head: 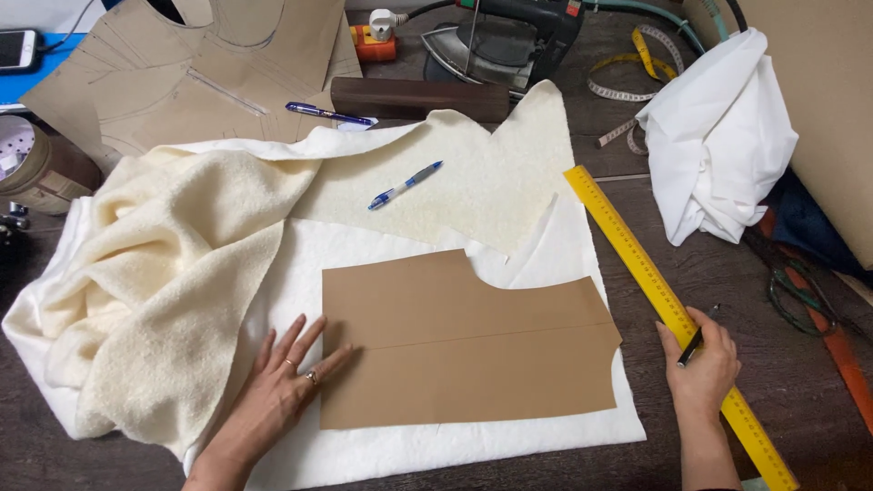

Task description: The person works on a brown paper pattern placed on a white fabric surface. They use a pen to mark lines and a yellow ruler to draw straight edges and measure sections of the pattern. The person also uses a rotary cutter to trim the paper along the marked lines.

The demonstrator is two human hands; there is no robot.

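While the brown paper pattern piece (468, 341) lies flat on the white batting-like fabric (509, 436) near the table's front edge, the left hand (289, 377) presses on its left margin with fingers spread and palm partly on the fabric, pinning the sheet in place. The right hand (702, 364) is closed around a dark pen or marker (693, 345) and rests on the long yellow ruler (668, 305), which runs diagonally just off the pattern's right side. This reads as the positioning step — pattern settled, marking tool in hand — and tracing would seem to call for a steady hold on the paper and a tip brought to its edge, possibly with the ruler swung alongside. Further out, a cream fleece fabric (173, 282) is bunched at the left, overlapping the white layer, and a cut cream piece (473, 177) with a blue pen (406, 185) on it lies just beyond the pattern's top edge. Well back stand an iron (496, 41), more paper patterns (182, 73), a measuring tape (627, 77) and a crumpled white cloth (718, 136) — none touches the pattern; only the fleece fold crowds the left side.
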